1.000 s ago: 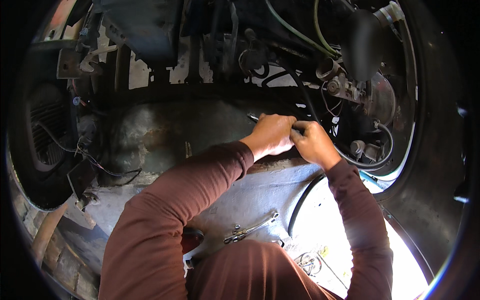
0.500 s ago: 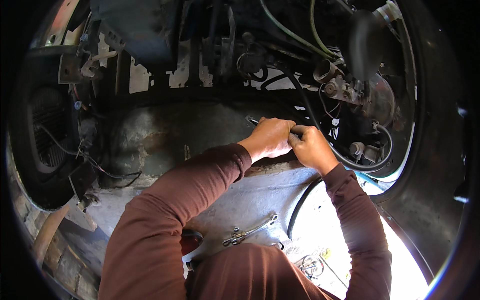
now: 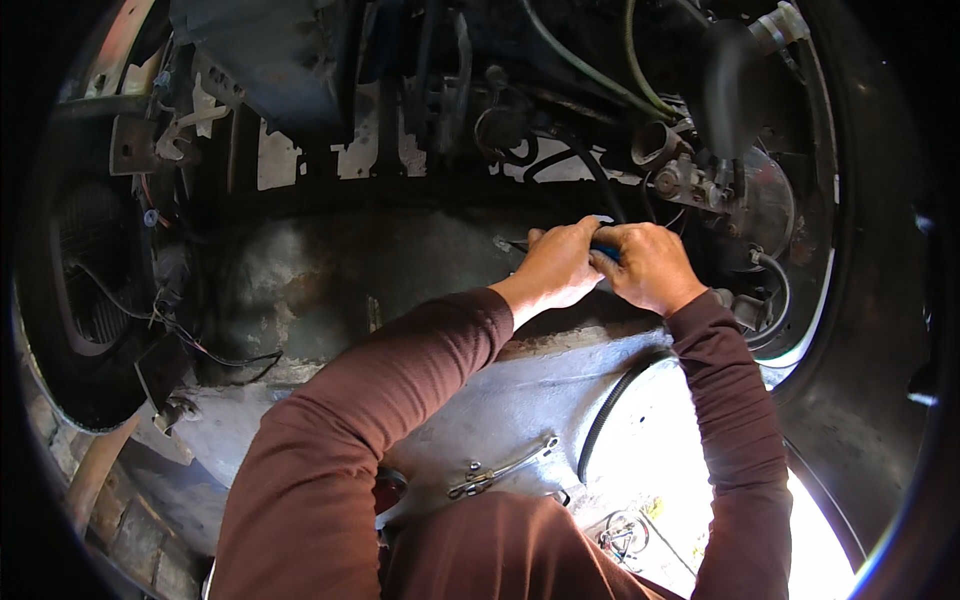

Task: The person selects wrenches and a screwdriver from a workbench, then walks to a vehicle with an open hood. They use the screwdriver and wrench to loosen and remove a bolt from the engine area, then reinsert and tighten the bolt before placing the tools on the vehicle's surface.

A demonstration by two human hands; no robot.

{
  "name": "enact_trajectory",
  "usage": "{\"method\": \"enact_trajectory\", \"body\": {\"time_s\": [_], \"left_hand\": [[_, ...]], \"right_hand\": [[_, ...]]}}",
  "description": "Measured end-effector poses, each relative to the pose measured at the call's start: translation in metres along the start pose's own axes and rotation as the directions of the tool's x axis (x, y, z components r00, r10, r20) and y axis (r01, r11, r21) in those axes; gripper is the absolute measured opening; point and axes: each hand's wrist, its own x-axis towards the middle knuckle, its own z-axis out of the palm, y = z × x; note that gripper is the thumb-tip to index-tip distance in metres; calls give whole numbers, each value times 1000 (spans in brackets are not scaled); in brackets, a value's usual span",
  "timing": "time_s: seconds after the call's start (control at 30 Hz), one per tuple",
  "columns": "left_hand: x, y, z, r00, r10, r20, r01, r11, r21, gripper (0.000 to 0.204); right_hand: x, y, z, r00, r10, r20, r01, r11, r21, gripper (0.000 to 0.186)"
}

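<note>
- A blue-handled tool point(image 3: 603, 251) was gripped between both hands, deep in the engine bay beside the black hose point(image 3: 598, 180).
- The left hand point(image 3: 556, 266) was clamped over its front, the right hand point(image 3: 650, 265) closed around the handle.
- Compared with a second earlier, the hands had been pressed closer together, barely displaced; steady working at one spot was judged likely.
- Wrenches point(image 3: 500, 468) lay untouched on the grey metal panel point(image 3: 520, 395), near its lower edge.

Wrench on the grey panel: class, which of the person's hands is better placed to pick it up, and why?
Left, probably. The wrench lies beside the left forearm, lower left of both hands. The left hand and right hand both grip a blue-handled tool, but the right would have to cross over.
</note>
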Motion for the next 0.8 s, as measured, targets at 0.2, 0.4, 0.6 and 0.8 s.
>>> {"method": "enact_trajectory", "body": {"time_s": [0.2,0.4,0.6,0.8], "left_hand": [[5,-7,-6,999,-36,-21,36,999,15,30],[1,-6,-5,995,-75,-62,77,997,17,29],[-3,1,-10,996,-90,20,89,996,11,28],[-7,-2,-9,999,-36,15,36,999,-25,25]], "right_hand": [[16,1,7,996,-88,-12,87,993,-83,23],[19,7,3,994,-109,25,110,992,-65,23],[13,-1,0,997,-74,20,76,994,-76,22],[4,-12,0,999,-48,-25,45,993,-112,21]]}}
